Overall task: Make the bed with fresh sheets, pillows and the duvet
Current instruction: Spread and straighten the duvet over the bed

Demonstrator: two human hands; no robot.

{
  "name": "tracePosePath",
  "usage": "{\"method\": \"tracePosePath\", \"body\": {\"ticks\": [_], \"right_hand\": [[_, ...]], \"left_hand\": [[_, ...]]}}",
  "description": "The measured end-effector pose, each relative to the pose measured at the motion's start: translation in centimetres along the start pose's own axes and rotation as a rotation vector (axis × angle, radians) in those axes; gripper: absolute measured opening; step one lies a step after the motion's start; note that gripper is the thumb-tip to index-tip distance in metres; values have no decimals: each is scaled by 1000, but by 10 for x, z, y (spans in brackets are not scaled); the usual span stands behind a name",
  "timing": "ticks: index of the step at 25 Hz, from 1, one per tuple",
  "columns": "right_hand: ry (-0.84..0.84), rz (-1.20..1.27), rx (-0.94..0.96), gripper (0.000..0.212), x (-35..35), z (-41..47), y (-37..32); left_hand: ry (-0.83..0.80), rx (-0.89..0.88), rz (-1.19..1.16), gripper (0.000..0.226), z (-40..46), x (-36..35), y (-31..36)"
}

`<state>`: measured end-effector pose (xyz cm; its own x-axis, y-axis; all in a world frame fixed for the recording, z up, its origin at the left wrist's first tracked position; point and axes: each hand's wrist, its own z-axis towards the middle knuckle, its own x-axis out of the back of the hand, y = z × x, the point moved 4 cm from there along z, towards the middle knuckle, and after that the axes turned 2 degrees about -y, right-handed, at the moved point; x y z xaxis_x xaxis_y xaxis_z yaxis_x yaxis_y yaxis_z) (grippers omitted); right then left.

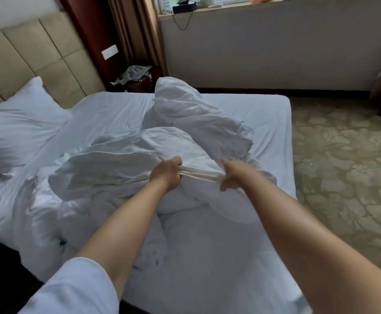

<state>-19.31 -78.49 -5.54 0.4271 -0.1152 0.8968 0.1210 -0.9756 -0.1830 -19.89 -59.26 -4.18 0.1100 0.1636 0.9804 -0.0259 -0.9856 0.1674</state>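
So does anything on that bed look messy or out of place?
Yes. The duvet lies bunched in a crumpled heap mid-bed rather than spread flat; the left hand and right hand both grip its edge. The pillow sits askew by the headboard.

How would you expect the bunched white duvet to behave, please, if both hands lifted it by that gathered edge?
The duvet would probably sag limply, as it lies crumpled in soft folds. It looks bulky but likely light. The stretch between the left hand and right hand is taut, so the grip probably holds.
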Motion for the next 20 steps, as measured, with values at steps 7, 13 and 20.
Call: {"method": "tracePosePath", "body": {"ticks": [7,13,20], "right_hand": [[71,19,144,46,-31,-16,-44],[400,-124,157,30,8,-59,-54],[392,-166,100,43,5,-100,-20]], "left_hand": [[119,-20,32,18,-21,14,36],[211,64,205,25,-50,-4,6],[211,238,-149,29,-69,32,5]]}}
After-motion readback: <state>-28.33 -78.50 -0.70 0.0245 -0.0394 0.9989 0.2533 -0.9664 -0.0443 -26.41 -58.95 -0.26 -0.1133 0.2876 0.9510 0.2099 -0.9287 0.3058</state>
